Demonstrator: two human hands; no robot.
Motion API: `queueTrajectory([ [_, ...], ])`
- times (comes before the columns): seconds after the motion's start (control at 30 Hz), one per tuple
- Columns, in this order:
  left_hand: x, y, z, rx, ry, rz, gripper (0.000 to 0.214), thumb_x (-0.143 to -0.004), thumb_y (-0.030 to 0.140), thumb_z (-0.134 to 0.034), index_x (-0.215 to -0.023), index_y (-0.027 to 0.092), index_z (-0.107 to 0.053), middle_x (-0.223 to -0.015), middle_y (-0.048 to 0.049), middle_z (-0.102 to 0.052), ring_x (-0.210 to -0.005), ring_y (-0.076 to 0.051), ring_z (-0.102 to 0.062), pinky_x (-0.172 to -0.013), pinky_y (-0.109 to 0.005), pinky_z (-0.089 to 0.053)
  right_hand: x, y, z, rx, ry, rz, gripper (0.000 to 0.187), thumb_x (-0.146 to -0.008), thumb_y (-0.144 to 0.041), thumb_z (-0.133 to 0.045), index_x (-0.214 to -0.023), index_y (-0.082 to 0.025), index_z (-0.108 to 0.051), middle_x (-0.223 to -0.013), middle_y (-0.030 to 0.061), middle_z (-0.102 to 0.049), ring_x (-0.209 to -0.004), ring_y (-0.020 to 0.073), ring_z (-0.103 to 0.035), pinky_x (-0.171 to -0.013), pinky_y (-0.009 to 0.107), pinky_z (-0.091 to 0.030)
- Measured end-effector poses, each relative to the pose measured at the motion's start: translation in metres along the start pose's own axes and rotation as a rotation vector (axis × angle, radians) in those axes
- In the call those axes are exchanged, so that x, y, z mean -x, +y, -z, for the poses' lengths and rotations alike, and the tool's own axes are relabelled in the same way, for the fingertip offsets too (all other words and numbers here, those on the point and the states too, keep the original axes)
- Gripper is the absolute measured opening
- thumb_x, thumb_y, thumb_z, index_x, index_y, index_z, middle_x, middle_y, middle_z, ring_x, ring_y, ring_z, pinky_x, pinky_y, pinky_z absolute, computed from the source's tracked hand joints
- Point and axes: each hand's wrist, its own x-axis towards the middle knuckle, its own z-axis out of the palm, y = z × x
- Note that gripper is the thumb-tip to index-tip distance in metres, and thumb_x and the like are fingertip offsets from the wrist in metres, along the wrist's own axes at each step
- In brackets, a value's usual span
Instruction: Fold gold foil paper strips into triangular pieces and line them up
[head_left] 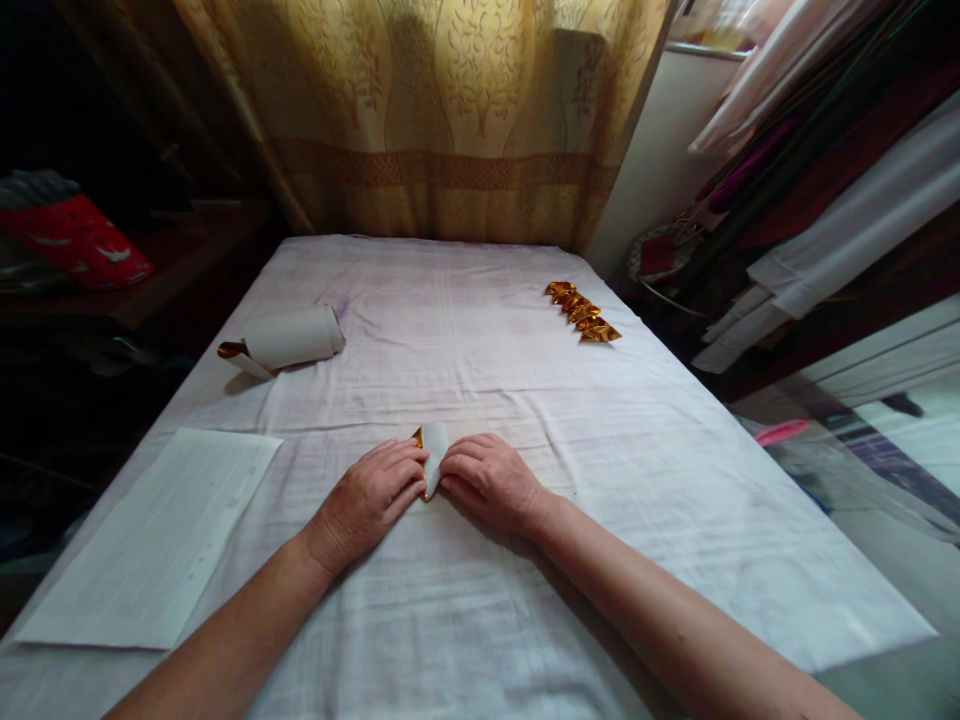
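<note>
Folded white-and-gold paper: middle of cloth-covered table, between left and right edges. Left hand: fingertips grasping its left side. Right hand: fingertips grasping its right side. Paper roll: near left edge, toward far left corner. White sheet: along left edge. Gold folded pieces: row near far right corner.

Small piece of foil-faced paper, matte white on one side, shiny gold on other. Lies on white cloth, between left hand and right hand, fingertips of both touching its sides. White side up over most of visible part. Gold shows at upper left corner and as sliver at bottom tip. Lower end tapers toward person. Exact folds partly hidden by fingers.
</note>
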Motion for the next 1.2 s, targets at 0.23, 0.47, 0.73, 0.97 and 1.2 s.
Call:
queueTrajectory([
  [0.23, 0.003, 0.005, -0.001, 0.012, 0.048, 0.043, 0.015, -0.096, 0.025, -0.054, -0.090, 0.021, -0.066, -0.110, -0.0061, -0.073, -0.111, -0.020, -0.066, -0.106, -0.040, -0.051, -0.005, 0.001, -0.009, -0.048, 0.061, -0.126, 0.010, -0.092, -0.027, -0.066, -0.085, -0.020, -0.069, -0.088, 0.0032, -0.070, -0.086, 0.0173, -0.061, -0.082, 0.031, -0.045],
  [0.47, 0.003, 0.003, -0.002, 0.045, 0.036, 0.066, 0.012, -0.095, 0.027, -0.056, -0.092, 0.021, -0.066, -0.110, -0.0051, -0.073, -0.112, -0.020, -0.065, -0.106, -0.040, -0.050, -0.006, -0.001, -0.014, -0.056, 0.103, -0.192, 0.009, -0.089, -0.027, -0.069, -0.083, -0.021, -0.069, -0.090, 0.0027, -0.069, -0.085, 0.0175, -0.060, -0.081, 0.032, -0.043],
  [0.73, 0.002, 0.006, -0.001, 0.066, 0.018, 0.105, 0.013, -0.094, 0.031, -0.060, -0.087, 0.021, -0.065, -0.110, -0.0049, -0.072, -0.113, -0.020, -0.064, -0.104, -0.038, -0.050, -0.009, -0.005, -0.014, -0.035, 0.090, -0.220, 0.008, -0.085, -0.025, -0.073, -0.081, -0.020, -0.068, -0.090, 0.0028, -0.068, -0.086, 0.0183, -0.058, -0.081, 0.033, -0.042],
  [0.97, -0.001, 0.011, -0.002, 0.059, 0.050, 0.129, 0.012, -0.091, 0.029, -0.063, -0.083, 0.021, -0.063, -0.107, -0.0057, -0.072, -0.107, -0.021, -0.065, -0.101, -0.040, -0.052, -0.010, -0.006, -0.013, -0.029, 0.067, -0.239, 0.009, -0.086, -0.023, -0.072, -0.079, -0.020, -0.067, -0.089, 0.0026, -0.068, -0.085, 0.0179, -0.058, -0.082, 0.033, -0.041],
  [1.2, -0.002, 0.017, -0.005, 0.029, 0.101, 0.147, 0.011, -0.087, 0.023, -0.064, -0.078, 0.020, -0.058, -0.103, -0.0059, -0.071, -0.105, -0.022, -0.065, -0.100, -0.042, -0.053, -0.010, -0.008, -0.011, -0.027, 0.051, -0.257, 0.008, -0.086, -0.024, -0.072, -0.082, -0.020, -0.067, -0.088, 0.0028, -0.066, -0.087, 0.0185, -0.057, -0.081, 0.033, -0.040],
])
